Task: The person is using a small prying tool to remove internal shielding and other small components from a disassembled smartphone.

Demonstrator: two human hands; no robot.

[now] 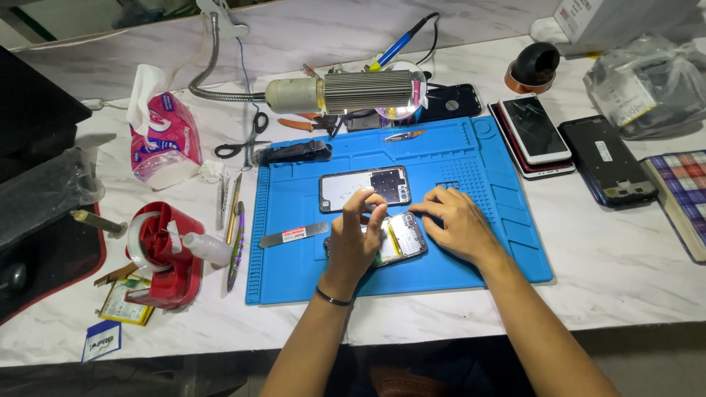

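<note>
An opened phone body (403, 237) with its insides showing lies on the blue work mat (471, 169). My left hand (354, 237) rests on its left half, thumb and forefinger pinched together above it; whether they hold a small part I cannot tell. My right hand (456, 220) presses fingertips onto the phone's upper right edge. Just beyond the hands lies a separate phone frame (364, 187) with a pale inner face.
A flat metal pry tool (293, 235) lies on the mat's left. A gooseneck lamp (353, 92), scissors (241, 143), tissue pack (163, 140), red tape dispenser (163, 257), tweezers (223, 200), and other phones (533, 132) surround the mat. A plaid notebook (684, 195) sits far right.
</note>
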